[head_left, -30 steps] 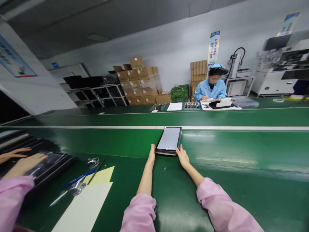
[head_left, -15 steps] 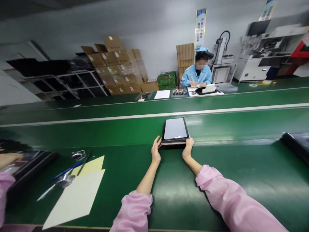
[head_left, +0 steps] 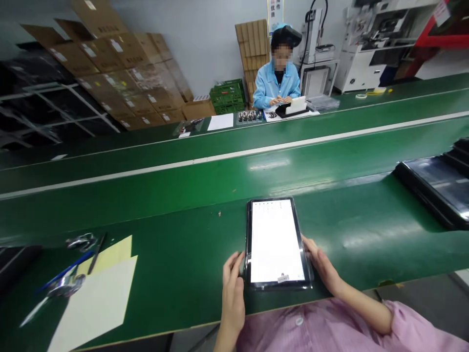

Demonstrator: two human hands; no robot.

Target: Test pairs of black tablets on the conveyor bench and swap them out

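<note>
A black-framed tablet point(head_left: 276, 242) with a lit white screen lies flat near the front edge of the green bench point(head_left: 176, 230), right in front of me. My left hand point(head_left: 232, 288) grips its left edge, fingers curled against the frame. My right hand point(head_left: 322, 266) holds the right edge the same way, its pink sleeve point(head_left: 421, 327) trailing back to the lower right.
White and yellow paper sheets point(head_left: 95, 303), a blue pen point(head_left: 62, 271) and small metal tools point(head_left: 78, 241) lie at the left. Black trays point(head_left: 436, 188) sit at the right. Across the green conveyor point(head_left: 220, 171) a person in blue point(head_left: 276, 80) works; cardboard boxes point(head_left: 120, 58) are stacked behind.
Both hands have drawn the tablet from the far side of the bench, by the conveyor, back to the near edge. My view has tilted down and to the right.
</note>
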